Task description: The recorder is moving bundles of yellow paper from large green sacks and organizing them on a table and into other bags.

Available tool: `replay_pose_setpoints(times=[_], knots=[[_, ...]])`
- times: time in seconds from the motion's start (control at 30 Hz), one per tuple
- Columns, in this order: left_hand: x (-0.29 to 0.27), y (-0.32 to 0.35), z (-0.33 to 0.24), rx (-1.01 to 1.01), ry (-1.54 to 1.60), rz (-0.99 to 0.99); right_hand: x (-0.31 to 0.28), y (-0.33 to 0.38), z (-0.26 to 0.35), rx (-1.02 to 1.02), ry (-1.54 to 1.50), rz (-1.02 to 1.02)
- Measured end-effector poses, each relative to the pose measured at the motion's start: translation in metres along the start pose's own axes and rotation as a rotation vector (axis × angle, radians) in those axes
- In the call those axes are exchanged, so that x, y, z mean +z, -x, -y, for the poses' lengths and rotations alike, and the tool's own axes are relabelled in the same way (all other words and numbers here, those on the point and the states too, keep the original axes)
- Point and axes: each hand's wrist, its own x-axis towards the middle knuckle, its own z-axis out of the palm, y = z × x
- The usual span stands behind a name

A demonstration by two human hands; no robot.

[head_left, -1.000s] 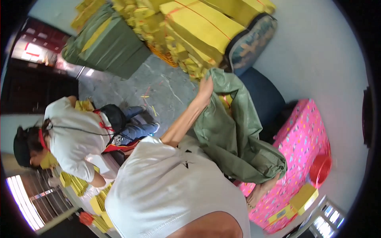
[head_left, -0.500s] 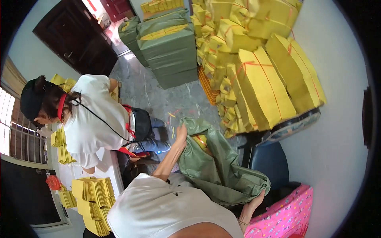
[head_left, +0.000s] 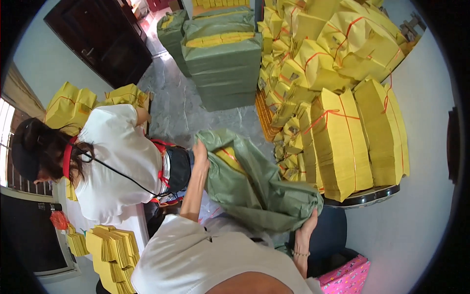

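A green woven sack (head_left: 235, 193) is stretched between my two hands, its mouth partly open. My left hand (head_left: 201, 154) grips the rim at the far left corner. At the near right end, my right hand (head_left: 308, 224) is closed on the bunched edge. Inside the mouth shows part of a yellow paper bundle (head_left: 228, 158) with a red tie. The rest of what the sack holds is hidden by its folds.
A co-worker in a white shirt (head_left: 115, 159) bends over a white table at left, near stacked yellow paper (head_left: 112, 250). Full green sacks (head_left: 223, 73) stand ahead. Tied yellow bundles (head_left: 340, 142) pile at right, above a dark chair (head_left: 333, 230) and a pink patterned item (head_left: 345, 277).
Both hands and the sack have shifted left and farther up in the view, with my right hand rising. The whole view has also shifted. The co-worker's head is lower.
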Motion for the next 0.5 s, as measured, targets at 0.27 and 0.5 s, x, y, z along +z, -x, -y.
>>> replay_pose_setpoints(times=[0.27,0.5], knots=[[0.019,-0.061,-0.047,0.027,0.011,-0.081,0.103,-0.08,0.011,-0.024,0.121,0.113],[0.023,-0.149,-0.054,0.072,0.067,-0.245,0.202,-0.158,-0.005,0.061,0.192,0.181]])
